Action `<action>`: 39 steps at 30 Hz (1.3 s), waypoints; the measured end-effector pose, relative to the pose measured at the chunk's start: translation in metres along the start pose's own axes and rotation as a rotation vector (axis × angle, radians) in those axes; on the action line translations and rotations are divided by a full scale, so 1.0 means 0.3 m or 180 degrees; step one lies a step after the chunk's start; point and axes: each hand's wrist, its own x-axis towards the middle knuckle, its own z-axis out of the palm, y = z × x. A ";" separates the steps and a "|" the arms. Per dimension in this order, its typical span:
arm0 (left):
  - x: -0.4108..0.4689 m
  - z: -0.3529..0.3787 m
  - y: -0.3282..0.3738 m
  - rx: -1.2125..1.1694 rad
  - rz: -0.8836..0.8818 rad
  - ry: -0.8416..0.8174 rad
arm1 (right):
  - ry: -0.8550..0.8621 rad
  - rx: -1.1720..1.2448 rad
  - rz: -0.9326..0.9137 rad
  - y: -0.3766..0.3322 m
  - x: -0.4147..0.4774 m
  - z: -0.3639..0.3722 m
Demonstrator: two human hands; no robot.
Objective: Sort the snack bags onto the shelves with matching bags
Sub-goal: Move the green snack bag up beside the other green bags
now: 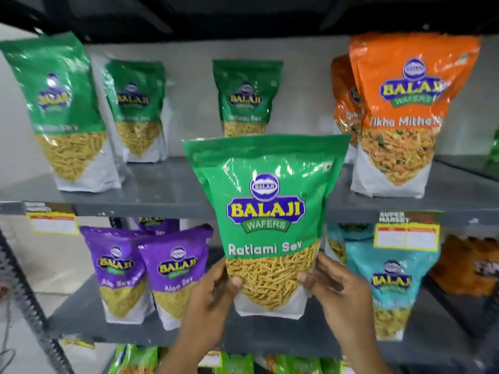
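Both hands hold the green Ratlami Sev bag [266, 220] by its lower corners, the left hand [216, 290] and right hand [334, 287] each with a narrow grip pinched on it, upright in front of the upper shelf [167, 184]. Held so low, the tall bag could flop or slip. Pushed in carelessly, it might topple the matching green bags [243, 95] behind it or land near the orange bags [399, 114].

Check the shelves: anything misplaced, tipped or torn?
Nothing stands out. Green bags share the upper shelf with orange bags, grouped apart; purple bags stand upright below. Both hands hold another green bag.
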 end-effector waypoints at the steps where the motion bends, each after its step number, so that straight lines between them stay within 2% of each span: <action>1: 0.034 -0.022 0.045 0.0035 0.0049 0.0077 | -0.0043 0.0078 -0.0084 -0.058 0.033 0.023; 7: 0.308 -0.137 0.220 0.0301 0.0637 0.0318 | -0.0231 0.0234 -0.0706 -0.304 0.282 0.159; 10: 0.492 -0.188 0.197 0.0473 0.0733 0.0362 | -0.0180 0.0199 -0.0800 -0.325 0.418 0.244; 19: 0.846 -0.205 -0.004 0.0494 0.0276 0.0019 | 0.0308 -0.0391 -0.0500 -0.203 0.681 0.393; 22: 0.885 -0.197 -0.031 0.0323 0.0119 -0.0041 | 0.0308 -0.0481 -0.0366 -0.189 0.720 0.394; 30: 0.878 -0.198 -0.044 0.0218 0.0162 -0.0281 | 0.0290 -0.0726 -0.0158 -0.147 0.755 0.369; 35: 0.868 -0.226 -0.041 0.0187 -0.0099 -0.0623 | 0.0181 -0.0707 0.0256 -0.166 0.769 0.339; 39: 0.864 -0.238 -0.067 0.0513 -0.0292 -0.1025 | -0.0679 -0.0731 0.0466 -0.164 0.748 0.354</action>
